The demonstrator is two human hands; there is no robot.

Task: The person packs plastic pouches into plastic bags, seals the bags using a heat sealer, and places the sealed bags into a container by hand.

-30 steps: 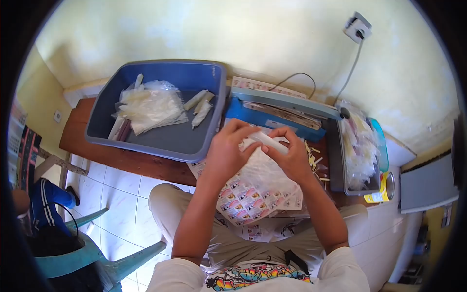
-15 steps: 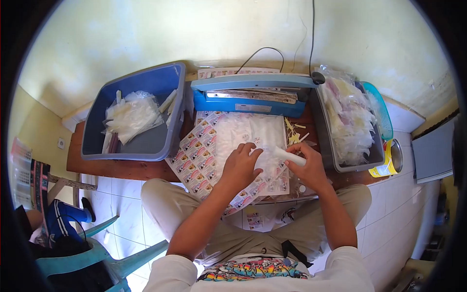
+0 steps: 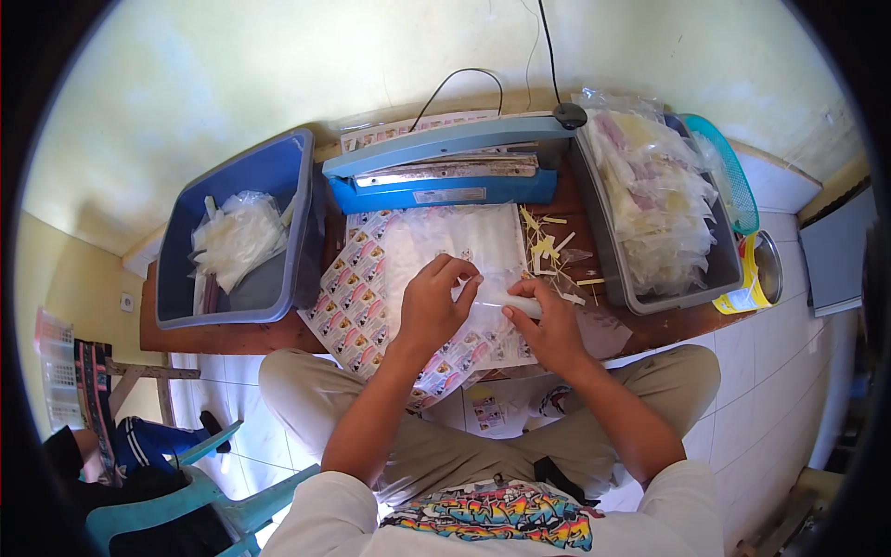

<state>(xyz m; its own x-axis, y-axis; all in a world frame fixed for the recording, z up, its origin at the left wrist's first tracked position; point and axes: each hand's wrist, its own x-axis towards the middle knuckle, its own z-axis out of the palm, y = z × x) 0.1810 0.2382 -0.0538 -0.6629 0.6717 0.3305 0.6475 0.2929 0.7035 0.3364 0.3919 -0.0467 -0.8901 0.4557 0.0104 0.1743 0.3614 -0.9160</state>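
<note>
My right hand (image 3: pixel 549 327) is closed around a smooth white stick-shaped piece (image 3: pixel 525 304), its thumb and fingers near one end. Facing it, my left hand (image 3: pixel 432 299) pinches with thumb and forefinger at the edge of a clear plastic bag (image 3: pixel 489 295) that reaches toward the white piece. Whether the piece's tip is inside the bag I cannot tell. Beneath both hands lies a stack of flat clear bags (image 3: pixel 436 232) on a sheet of printed labels (image 3: pixel 348 288). Behind them stands a blue impulse sealer (image 3: pixel 445 193), its long arm raised a little.
On the left, a blue-grey tub (image 3: pixel 302 232) contains white pieces and loose plastic. A grey tub (image 3: pixel 682 302) of filled bags stands right, beside a green basket (image 3: pixel 742 200) and a yellow tin (image 3: pixel 747 288). Yellow strips (image 3: pixel 548 246) litter the wooden table. A person sits at lower left.
The left thumb and forefinger have closed on the bag's edge. My right hand has brought the white piece nearer to the left hand. The view has shifted somewhat.
</note>
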